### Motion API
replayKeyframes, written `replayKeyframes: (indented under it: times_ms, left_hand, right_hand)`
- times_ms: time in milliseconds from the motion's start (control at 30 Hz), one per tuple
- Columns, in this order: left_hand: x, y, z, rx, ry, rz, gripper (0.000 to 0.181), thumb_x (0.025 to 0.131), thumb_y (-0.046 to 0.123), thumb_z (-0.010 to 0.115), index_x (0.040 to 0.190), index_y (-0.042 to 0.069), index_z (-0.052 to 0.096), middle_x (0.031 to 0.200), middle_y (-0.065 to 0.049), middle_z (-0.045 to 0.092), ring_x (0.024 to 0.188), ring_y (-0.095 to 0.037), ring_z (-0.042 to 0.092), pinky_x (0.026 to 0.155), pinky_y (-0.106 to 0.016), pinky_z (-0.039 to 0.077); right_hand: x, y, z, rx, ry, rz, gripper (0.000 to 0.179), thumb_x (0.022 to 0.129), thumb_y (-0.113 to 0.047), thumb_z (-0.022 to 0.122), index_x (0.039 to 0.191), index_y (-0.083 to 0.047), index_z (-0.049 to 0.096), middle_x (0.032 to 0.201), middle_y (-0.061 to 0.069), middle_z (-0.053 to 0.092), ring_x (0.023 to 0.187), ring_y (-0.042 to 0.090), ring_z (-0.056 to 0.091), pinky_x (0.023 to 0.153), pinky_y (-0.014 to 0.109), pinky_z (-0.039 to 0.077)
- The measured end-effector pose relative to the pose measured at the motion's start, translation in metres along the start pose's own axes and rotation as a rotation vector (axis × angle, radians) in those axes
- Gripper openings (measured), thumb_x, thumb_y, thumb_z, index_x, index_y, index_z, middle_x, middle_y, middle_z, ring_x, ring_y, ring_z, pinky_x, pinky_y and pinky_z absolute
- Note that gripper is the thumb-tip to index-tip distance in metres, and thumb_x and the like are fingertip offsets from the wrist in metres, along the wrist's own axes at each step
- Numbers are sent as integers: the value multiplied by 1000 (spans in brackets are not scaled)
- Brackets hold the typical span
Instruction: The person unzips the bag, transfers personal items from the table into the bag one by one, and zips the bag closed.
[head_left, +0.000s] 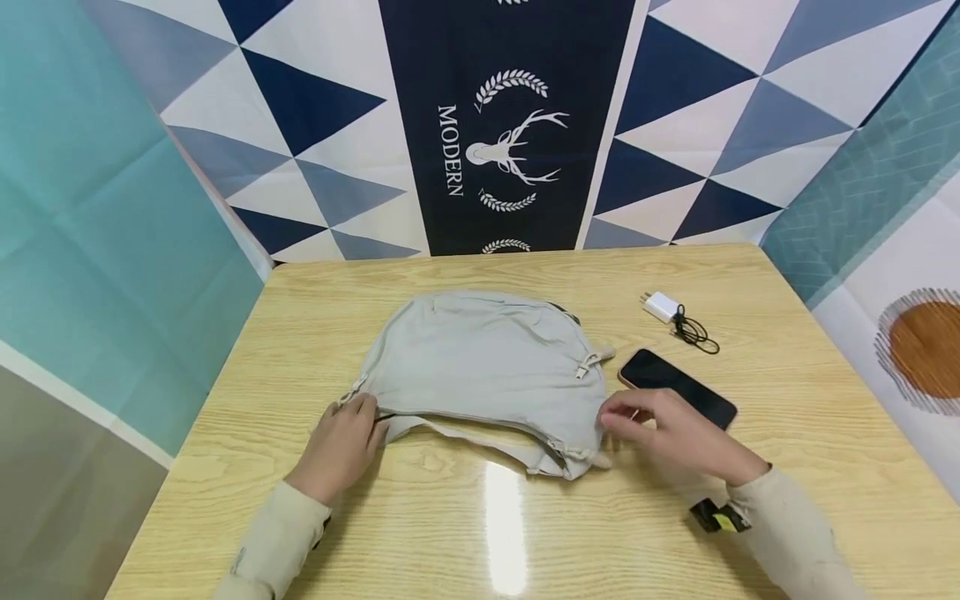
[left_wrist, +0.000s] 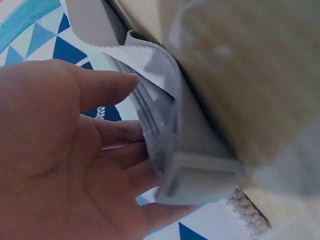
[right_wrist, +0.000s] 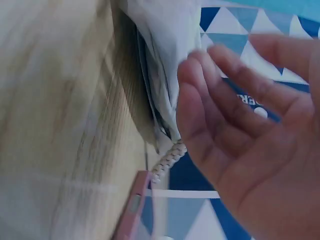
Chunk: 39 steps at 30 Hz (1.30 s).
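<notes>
A pale grey fabric bag lies flat on the wooden table, its strap looping along the near side. At the bag's left end is my left hand. In the left wrist view, the fingers of the left hand reach the bag's edge beside a zipper, thumb held apart from them; a strap buckle partly covers the little finger. By the right end, my right hand has loosely bent fingers with nothing between them. The right wrist view shows these fingertips beside the bag.
A black-screened phone lies right of the bag, partly behind the right hand. Farther back are a white charger plug and a coiled black cable. A patterned cloth hangs behind the table's far edge.
</notes>
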<state>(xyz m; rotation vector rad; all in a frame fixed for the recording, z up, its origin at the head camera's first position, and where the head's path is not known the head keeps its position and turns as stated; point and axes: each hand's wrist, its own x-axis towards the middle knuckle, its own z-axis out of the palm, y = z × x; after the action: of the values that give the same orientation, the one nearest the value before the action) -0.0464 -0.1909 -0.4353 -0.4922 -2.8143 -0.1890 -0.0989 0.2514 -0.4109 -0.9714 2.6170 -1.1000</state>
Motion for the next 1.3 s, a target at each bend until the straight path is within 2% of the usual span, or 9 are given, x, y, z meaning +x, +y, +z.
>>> replayKeyframes:
  times_ms: [100, 267, 333, 433, 600, 800, 933, 1100, 1300]
  left_hand:
    - [16, -3, -4, -12, -68, 13, 17, 95, 14, 68, 90, 1, 59, 80, -12, 61, 76, -32, 65, 83, -55, 51]
    - [36, 2, -21, -38, -176, 63, 15, 96, 8, 62, 82, 5, 57, 72, -5, 55, 62, -20, 55, 63, -41, 50]
    - [43, 13, -28, -46, -171, 94, 14, 96, 8, 63, 83, 5, 59, 73, -4, 56, 62, -18, 55, 59, -37, 49]
    - [54, 36, -37, -69, -133, 177, 8, 96, 9, 65, 94, 2, 65, 83, -7, 64, 70, -21, 62, 64, -36, 53]
    - [78, 73, -45, -126, -91, 348, 9, 96, 11, 65, 100, 3, 66, 90, -7, 66, 75, -21, 63, 69, -36, 54]
    - [115, 108, -34, -151, -125, 417, 13, 99, 16, 60, 103, 5, 66, 95, -5, 66, 80, -18, 64, 72, -32, 55]
    - [141, 132, -21, -183, -174, 445, 16, 101, 18, 57, 109, 6, 65, 102, -6, 67, 89, -17, 66, 79, -30, 55]
    - [169, 158, -4, -223, -191, 465, 18, 102, 18, 56, 115, 8, 64, 111, -5, 66, 96, -15, 65, 84, -27, 53]
    - [195, 189, 15, -237, -199, 496, 21, 102, 17, 55, 120, 9, 64, 114, -2, 63, 96, -11, 61, 82, -22, 50]
  right_hand:
    - [6, 10, -7, 46, 45, 112, 16, 102, -25, 58, 103, -16, 72, 88, 1, 70, 75, 16, 65, 65, 27, 52]
    - [11, 23, -7, 105, 89, 245, 22, 103, -24, 57, 103, -8, 72, 87, 6, 71, 72, 22, 66, 61, 31, 54]
    - [11, 26, -6, 103, 103, 273, 24, 103, -24, 56, 104, -6, 72, 88, 5, 72, 73, 21, 67, 62, 31, 55]
    - [13, 29, -6, 128, 106, 306, 27, 104, -26, 56, 105, -5, 72, 88, 7, 72, 73, 22, 68, 62, 33, 56]
    - [14, 36, -2, 274, 55, 331, 31, 104, -29, 55, 104, -2, 70, 87, 13, 70, 72, 26, 67, 63, 36, 57]
    - [9, 44, 9, 478, -20, 327, 39, 105, -28, 53, 124, 6, 59, 98, 22, 67, 77, 30, 68, 67, 39, 58]
    - [6, 49, 11, 546, -60, 315, 43, 106, -27, 51, 132, 7, 51, 102, 24, 66, 78, 29, 68, 69, 39, 58]
    - [6, 54, 8, 541, -89, 282, 44, 106, -28, 50, 133, 7, 50, 102, 24, 65, 79, 28, 67, 68, 37, 58]
    - [8, 55, 10, 486, -62, 276, 39, 106, -27, 50, 127, 5, 55, 98, 19, 66, 75, 27, 67, 65, 37, 58]
